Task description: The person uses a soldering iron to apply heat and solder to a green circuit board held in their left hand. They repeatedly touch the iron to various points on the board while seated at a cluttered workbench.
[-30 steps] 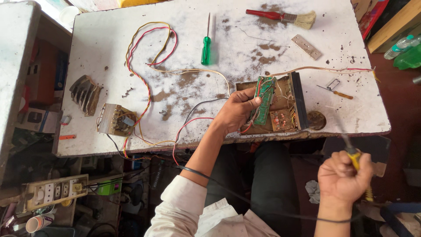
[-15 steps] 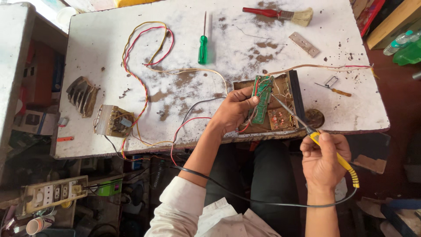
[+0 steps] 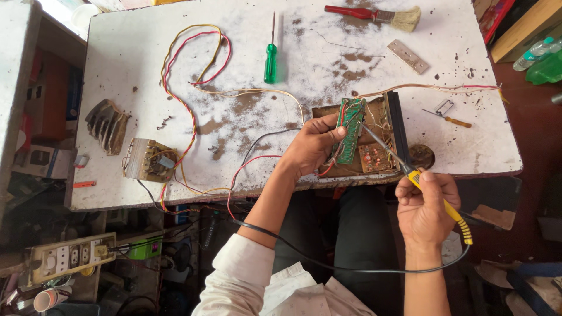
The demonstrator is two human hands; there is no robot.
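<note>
Since a second earlier, our right hand (image 3: 425, 206) had risen from below the bench edge and brought the yellow-handled soldering iron (image 3: 410, 169) up, its metal tip now resting on the green circuit board (image 3: 351, 130). That hand was closed around the handle. Our left hand (image 3: 313, 146) stayed curled on the board's left edge, fingers pinching it upright inside the open brown wooden chassis (image 3: 374, 137) near the front edge of the worn white bench (image 3: 328, 64). Where the tip met the board was too small to make out, and the hand hid part of the chassis interior. The iron's black cable (image 3: 351, 269) looped under our arms. We counted one green-handled screwdriver (image 3: 270, 55), one red-handled brush (image 3: 374, 16), one small transformer (image 3: 146, 160) and one dark finned heat sink (image 3: 107, 124).
</note>
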